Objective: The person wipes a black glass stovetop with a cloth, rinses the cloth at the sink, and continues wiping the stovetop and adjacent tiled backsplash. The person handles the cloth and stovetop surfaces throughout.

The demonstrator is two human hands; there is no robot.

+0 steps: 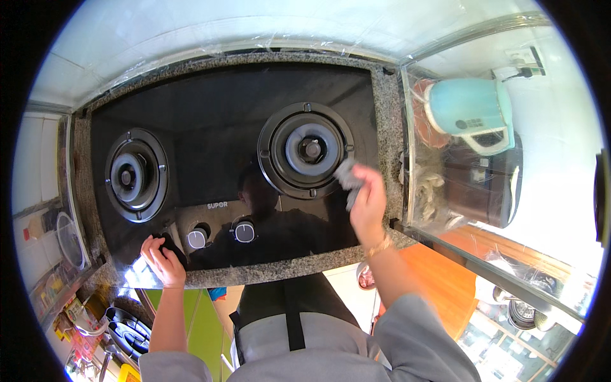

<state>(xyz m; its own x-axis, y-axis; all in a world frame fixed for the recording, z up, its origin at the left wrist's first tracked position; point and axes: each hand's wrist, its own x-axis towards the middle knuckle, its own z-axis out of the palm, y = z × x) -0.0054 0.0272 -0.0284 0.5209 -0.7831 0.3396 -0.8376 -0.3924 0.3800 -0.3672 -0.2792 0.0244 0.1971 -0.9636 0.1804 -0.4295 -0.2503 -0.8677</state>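
Observation:
A black glass gas hob (215, 110) lies before me, with two round burners and two control knobs at its front. My right hand (370, 200) grips a grey cloth (348, 177), which lies over the lower right rim of the right burner (311, 149); hand and cloth are slightly blurred. At the hob's front left corner rests my left hand (163, 261), fingers spread and holding nothing. Above it is the left burner (135, 175). The left knob (196, 238) is to its right, and the other knob (244, 232) sits further right.
A granite counter edge (286, 270) frames the hob. Clear panels stand around it. Behind the right panel are a light blue electric kettle (470, 107) and a dark brown appliance (482, 186). Pans (126, 332) stand at lower left. An orange surface (434, 281) and a bowl (366, 278) lie at lower right.

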